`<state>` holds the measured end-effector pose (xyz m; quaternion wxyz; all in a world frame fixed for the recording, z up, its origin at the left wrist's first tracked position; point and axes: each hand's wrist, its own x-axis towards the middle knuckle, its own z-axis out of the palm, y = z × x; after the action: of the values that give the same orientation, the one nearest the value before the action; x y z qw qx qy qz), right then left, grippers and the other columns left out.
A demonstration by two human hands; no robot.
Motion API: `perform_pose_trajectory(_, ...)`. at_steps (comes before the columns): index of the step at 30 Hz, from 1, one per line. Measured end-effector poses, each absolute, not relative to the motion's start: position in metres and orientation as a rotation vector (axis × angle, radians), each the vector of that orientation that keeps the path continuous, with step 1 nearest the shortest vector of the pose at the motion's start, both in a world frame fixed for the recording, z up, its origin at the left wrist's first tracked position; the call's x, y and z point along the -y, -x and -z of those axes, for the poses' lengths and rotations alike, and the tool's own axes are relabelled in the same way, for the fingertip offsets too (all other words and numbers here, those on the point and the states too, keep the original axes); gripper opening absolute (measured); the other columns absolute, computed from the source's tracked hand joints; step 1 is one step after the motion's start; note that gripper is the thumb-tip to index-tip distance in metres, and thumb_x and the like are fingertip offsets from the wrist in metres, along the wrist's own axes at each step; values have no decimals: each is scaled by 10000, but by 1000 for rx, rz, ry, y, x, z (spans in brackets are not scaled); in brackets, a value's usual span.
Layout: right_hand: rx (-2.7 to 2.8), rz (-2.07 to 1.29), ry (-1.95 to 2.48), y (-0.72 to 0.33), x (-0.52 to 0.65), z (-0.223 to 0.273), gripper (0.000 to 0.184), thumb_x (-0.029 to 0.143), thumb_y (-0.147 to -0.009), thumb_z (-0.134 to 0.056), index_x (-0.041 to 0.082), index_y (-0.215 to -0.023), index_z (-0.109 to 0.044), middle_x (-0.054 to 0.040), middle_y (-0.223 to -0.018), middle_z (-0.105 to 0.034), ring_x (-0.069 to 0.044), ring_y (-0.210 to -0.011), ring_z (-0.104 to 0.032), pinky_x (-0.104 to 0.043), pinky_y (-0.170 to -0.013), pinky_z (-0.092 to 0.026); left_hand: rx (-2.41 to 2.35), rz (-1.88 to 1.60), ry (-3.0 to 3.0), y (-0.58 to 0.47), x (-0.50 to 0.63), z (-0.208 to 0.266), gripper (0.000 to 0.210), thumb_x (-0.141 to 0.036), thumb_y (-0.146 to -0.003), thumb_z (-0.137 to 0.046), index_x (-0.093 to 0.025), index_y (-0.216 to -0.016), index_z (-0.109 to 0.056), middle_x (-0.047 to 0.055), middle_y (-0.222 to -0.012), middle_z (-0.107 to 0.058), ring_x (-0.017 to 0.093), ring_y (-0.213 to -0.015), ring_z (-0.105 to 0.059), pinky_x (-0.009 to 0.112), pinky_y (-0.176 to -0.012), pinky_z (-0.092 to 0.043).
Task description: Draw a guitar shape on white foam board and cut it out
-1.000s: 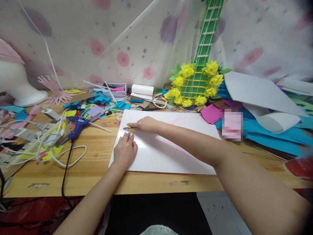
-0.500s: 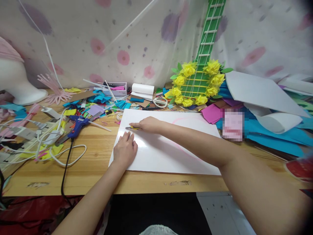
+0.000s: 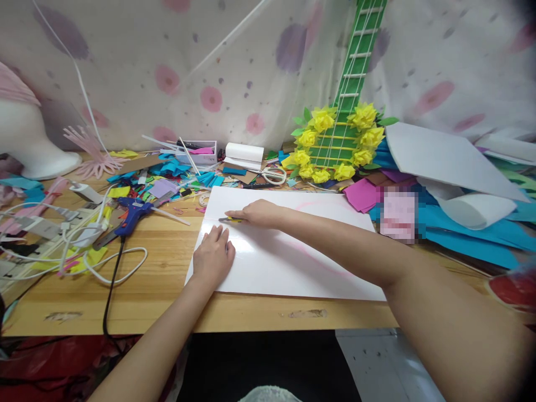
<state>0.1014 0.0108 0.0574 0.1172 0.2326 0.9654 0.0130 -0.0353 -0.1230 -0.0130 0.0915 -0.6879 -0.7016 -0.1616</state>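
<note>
A white board with a faint pink curved outline lies flat on the wooden table. In my right hand is a yellow and black utility knife, its blade pointing left over the board's upper left part. The index finger stretches along the knife, and the other fingers curl round it. My left hand rests on the board's left side with its fingers spread, a little below the knife tip. Whether the blade has gone into the board cannot be made out.
A blue glue gun with its cord lies left of the board, beside white cables and a power strip. Behind are paper scraps, scissors and a green guitar-shaped craft with yellow flowers. White and blue sheets pile up on the right.
My right hand has moved slightly to the right across the board with the utility knife. My left hand stays in nearly the same spot.
</note>
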Motion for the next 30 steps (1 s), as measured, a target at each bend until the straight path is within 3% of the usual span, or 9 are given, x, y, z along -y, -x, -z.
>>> perform_pose_trajectory(30, -2741, -37, -723, -126, -7, -68, 504, 301, -946, -337, 362, -1438, -251, -62, -1011, -683, -154, -749, -595, -241, -561, -250, 2095, 417, 2043, 35, 122, 11, 388, -221, -863, -389, -152, -1172, -613, 81, -1286, -567, 224, -1216, -500, 363, -1024, -401)
